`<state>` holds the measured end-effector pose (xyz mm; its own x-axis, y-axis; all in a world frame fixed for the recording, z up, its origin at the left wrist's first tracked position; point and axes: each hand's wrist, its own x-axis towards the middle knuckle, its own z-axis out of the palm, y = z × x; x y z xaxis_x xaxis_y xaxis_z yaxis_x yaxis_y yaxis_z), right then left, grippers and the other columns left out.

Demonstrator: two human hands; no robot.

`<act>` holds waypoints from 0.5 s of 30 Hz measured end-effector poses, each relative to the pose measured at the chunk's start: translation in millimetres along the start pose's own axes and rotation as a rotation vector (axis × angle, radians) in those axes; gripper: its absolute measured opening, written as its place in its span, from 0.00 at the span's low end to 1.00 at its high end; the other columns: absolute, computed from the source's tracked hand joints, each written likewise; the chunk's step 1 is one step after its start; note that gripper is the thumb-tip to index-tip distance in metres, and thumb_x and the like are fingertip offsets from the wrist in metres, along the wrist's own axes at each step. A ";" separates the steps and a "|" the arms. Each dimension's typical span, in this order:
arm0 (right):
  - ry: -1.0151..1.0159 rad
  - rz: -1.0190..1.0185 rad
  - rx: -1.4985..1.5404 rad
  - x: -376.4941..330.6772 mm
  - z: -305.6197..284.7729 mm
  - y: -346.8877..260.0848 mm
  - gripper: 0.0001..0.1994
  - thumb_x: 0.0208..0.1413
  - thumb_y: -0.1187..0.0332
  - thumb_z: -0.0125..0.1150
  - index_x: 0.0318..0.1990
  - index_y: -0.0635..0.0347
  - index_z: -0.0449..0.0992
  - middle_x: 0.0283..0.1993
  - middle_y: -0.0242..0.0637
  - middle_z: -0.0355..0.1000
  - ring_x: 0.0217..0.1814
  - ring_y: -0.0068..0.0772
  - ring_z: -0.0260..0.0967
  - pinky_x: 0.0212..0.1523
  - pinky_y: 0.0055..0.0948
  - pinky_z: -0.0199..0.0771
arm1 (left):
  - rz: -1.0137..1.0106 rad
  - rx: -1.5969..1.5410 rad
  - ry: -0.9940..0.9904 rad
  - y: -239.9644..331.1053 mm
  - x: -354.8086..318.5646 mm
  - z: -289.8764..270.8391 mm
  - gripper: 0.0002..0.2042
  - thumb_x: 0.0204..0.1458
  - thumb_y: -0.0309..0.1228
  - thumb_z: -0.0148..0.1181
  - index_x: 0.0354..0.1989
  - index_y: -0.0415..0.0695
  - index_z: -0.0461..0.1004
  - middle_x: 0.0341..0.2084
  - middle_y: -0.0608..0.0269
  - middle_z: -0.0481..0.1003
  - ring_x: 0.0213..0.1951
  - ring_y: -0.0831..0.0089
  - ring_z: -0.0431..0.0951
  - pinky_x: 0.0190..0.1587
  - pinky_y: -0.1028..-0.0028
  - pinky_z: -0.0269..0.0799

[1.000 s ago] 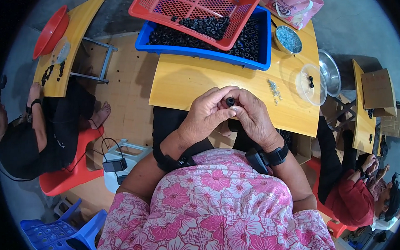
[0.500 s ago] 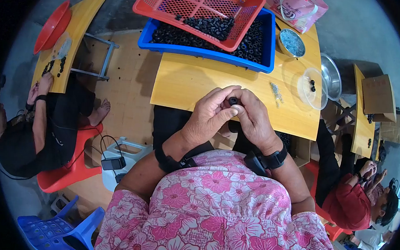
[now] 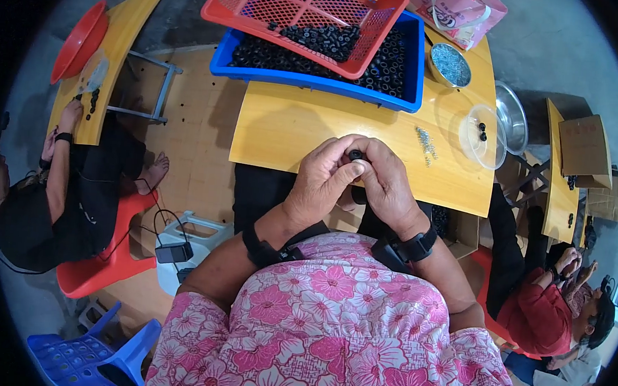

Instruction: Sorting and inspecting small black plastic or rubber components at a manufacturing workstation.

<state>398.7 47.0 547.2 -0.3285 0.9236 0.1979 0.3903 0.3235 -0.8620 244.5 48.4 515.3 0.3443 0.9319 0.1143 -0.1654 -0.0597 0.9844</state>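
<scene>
Between both thumbs, small black ring (image 3: 356,155) pinched by left hand (image 3: 326,180) and right hand (image 3: 386,186), above yellow table (image 3: 291,126) near edge. At 12 o'clock: blue tray (image 3: 405,93) of black rings, red basket (image 3: 301,11) atop. At 2 o'clock: clear lid (image 3: 483,136).

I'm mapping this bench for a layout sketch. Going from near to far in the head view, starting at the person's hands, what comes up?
Small black part pinched between left hand and right hand → bare yellow table → blue tray of black parts → red mesh basket.
</scene>
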 end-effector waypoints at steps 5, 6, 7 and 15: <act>-0.007 0.161 0.201 0.9 -3.6 9.2 0.10 0.59 0.74 0.48 0.47 0.64 0.68 0.38 0.40 0.68 0.39 0.36 0.69 0.43 0.30 0.70 | 0.053 0.002 0.072 -4.8 9.6 5.8 0.16 0.57 0.27 0.54 0.53 0.34 0.67 0.34 0.62 0.70 0.33 0.79 0.72 0.36 0.80 0.72; -0.044 0.303 0.394 0.4 -5.7 10.4 0.09 0.60 0.74 0.48 0.47 0.63 0.68 0.37 0.36 0.68 0.37 0.30 0.69 0.42 0.27 0.70 | 0.011 -0.067 0.053 -3.9 11.9 6.1 0.16 0.56 0.25 0.54 0.53 0.35 0.67 0.34 0.62 0.71 0.33 0.79 0.72 0.36 0.80 0.72; -0.005 0.435 0.680 2.1 -5.7 9.2 0.10 0.62 0.70 0.49 0.47 0.65 0.69 0.34 0.31 0.66 0.35 0.21 0.65 0.39 0.22 0.69 | 0.012 -0.065 0.046 -1.6 12.2 5.9 0.16 0.56 0.25 0.54 0.53 0.35 0.67 0.34 0.62 0.71 0.33 0.79 0.72 0.36 0.80 0.72; -0.060 0.559 1.161 0.5 -12.6 17.9 0.13 0.64 0.62 0.50 0.40 0.65 0.71 0.29 0.28 0.65 0.28 0.19 0.63 0.36 0.23 0.71 | 0.023 -0.052 0.054 -6.1 14.0 -3.3 0.12 0.53 0.19 0.58 0.46 0.35 0.73 0.35 0.65 0.73 0.33 0.83 0.71 0.38 0.82 0.70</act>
<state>416.4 55.8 537.8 -0.4139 0.8542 -0.3148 -0.4754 -0.4977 -0.7255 247.3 63.0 510.4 0.2901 0.9484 0.1284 -0.2210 -0.0642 0.9732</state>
